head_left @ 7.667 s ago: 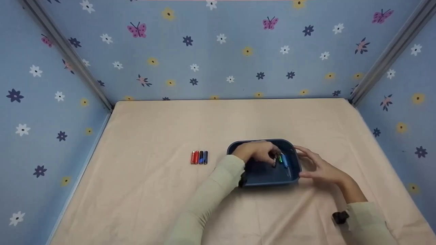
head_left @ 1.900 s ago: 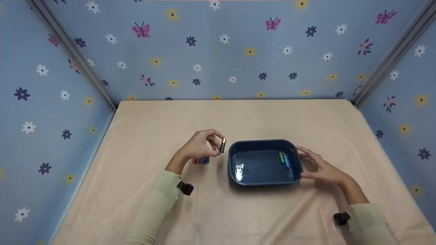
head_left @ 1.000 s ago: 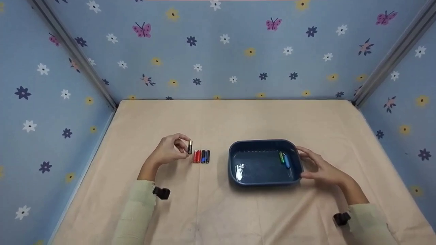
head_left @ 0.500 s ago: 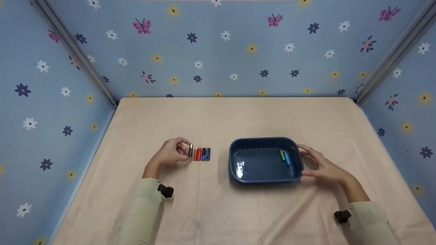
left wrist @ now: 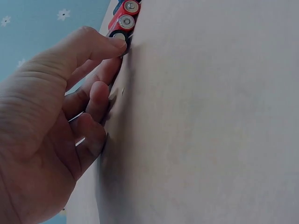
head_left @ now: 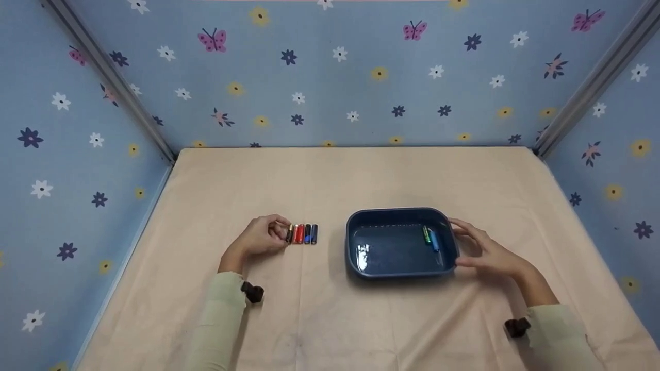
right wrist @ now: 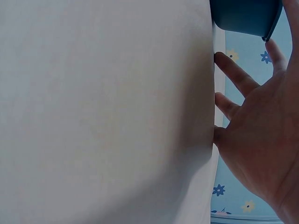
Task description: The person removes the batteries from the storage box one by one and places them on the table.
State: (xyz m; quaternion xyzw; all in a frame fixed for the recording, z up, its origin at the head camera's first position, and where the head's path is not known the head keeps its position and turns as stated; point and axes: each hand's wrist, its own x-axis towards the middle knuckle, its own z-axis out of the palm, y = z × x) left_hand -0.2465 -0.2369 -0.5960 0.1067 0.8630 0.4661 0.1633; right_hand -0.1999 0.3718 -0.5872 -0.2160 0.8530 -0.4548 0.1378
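My left hand [head_left: 262, 236] pinches a black and gold battery [head_left: 290, 235] between thumb and fingers at the left end of a short row on the cloth. Beside it lie two red batteries [head_left: 298, 234], then a black and blue battery [head_left: 308, 234] and a dark battery [head_left: 314, 234]. In the left wrist view the thumb covers part of the held battery's end [left wrist: 120, 35], close against a red one. A dark blue rectangular dish [head_left: 392, 255] holds a green battery [head_left: 426, 235] and a blue battery [head_left: 434, 241]. My right hand [head_left: 487, 252] rests with spread fingers at the dish's right side.
A pale peach cloth [head_left: 330, 319] covers the table. Blue flowered panels [head_left: 356, 77] stand behind and at both sides, with grey posts at the back corners. Creases run through the cloth in front of the dish.
My left hand has taken the black and gold battery out of the dish, carried it left and lowered it beside the red batteries. My right hand has stayed at the dish.
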